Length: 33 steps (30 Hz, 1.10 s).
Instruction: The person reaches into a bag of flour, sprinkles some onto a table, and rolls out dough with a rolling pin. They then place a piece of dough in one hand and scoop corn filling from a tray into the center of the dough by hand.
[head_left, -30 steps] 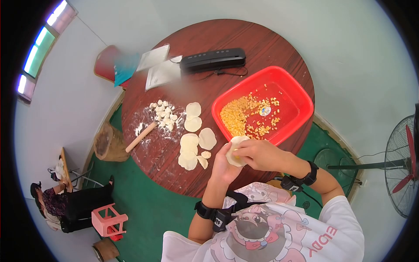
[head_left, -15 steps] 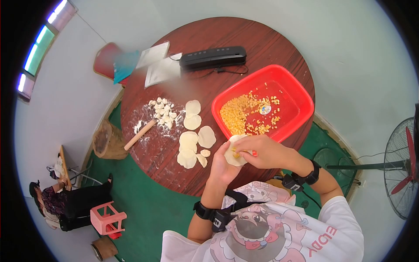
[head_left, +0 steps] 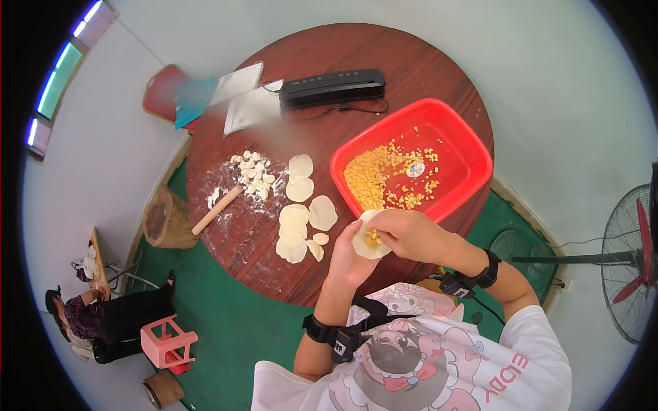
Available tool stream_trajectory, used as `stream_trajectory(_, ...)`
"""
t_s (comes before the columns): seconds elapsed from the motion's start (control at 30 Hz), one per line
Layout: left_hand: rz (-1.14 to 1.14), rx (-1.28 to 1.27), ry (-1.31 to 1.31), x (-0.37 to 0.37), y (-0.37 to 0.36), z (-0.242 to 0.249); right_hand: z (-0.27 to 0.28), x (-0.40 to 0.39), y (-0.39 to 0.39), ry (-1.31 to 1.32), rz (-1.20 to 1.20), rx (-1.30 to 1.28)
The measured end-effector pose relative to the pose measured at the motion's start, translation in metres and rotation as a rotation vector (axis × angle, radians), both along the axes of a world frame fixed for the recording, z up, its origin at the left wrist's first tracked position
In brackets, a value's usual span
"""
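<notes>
My left hand (head_left: pixel 349 264) cups a round dough wrapper (head_left: pixel 364 245) with a small heap of yellow corn filling (head_left: pixel 373 238) on it, held over the near edge of the round wooden table (head_left: pixel 404 65). My right hand (head_left: pixel 410 233) rests on the wrapper's right side, fingers pinching its rim. Just beyond both hands stands a red plastic tray (head_left: pixel 466 140) holding loose corn kernels (head_left: pixel 367 179).
Several flat wrappers (head_left: pixel 301 214), small dough pieces (head_left: pixel 252 172) and a wooden rolling pin (head_left: pixel 218 209) lie on the floured left part. A black appliance (head_left: pixel 332 88) and packets sit at the back. A fan (head_left: pixel 634 260) stands right; a seated person (head_left: pixel 103 318) and a pink stool (head_left: pixel 168 340) are at left.
My right hand has shifted slightly back off the wrapper's middle, so the corn filling now shows on the dough. The left hand keeps holding the wrapper in the same place.
</notes>
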State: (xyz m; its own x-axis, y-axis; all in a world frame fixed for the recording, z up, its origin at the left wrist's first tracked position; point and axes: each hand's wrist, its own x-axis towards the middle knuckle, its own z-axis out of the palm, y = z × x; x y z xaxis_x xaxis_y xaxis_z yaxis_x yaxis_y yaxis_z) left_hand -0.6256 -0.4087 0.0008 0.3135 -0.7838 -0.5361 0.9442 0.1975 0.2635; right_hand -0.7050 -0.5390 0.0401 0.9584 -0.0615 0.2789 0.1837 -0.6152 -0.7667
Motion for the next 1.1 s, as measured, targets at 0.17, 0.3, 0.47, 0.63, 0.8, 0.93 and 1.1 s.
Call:
stream_trajectory(0.17, -0.006, -0.014, -0.011, 0.001, -0.001, 0.002, 0.001, -0.003, -0.002, 0.016, 0.035, -0.083)
stream_trajectory(0.3, -0.009, -0.002, -0.018, 0.001, -0.002, 0.002, -0.002, -0.003, -0.004, -0.01, 0.016, -0.032)
stream_trajectory(0.47, 0.018, 0.037, -0.009, 0.001, -0.002, 0.004, 0.004, -0.005, -0.007, -0.12, -0.018, -0.11)
stream_trajectory(0.63, 0.029, 0.064, -0.022, 0.005, 0.002, 0.004, 0.001, -0.016, -0.01, -0.005, 0.03, -0.262)
stream_trajectory(0.8, 0.009, 0.0, 0.016, 0.008, 0.006, -0.002, -0.007, -0.018, -0.01, -0.089, 0.058, -0.309)
stream_trajectory(0.93, 0.0, -0.013, 0.017, 0.007, 0.006, -0.003, -0.007, -0.017, -0.008, -0.16, 0.077, -0.341)
stream_trajectory(1.1, -0.028, 0.028, -0.029, 0.005, 0.008, 0.005, -0.012, -0.015, -0.004, -0.191, 0.031, -0.281)
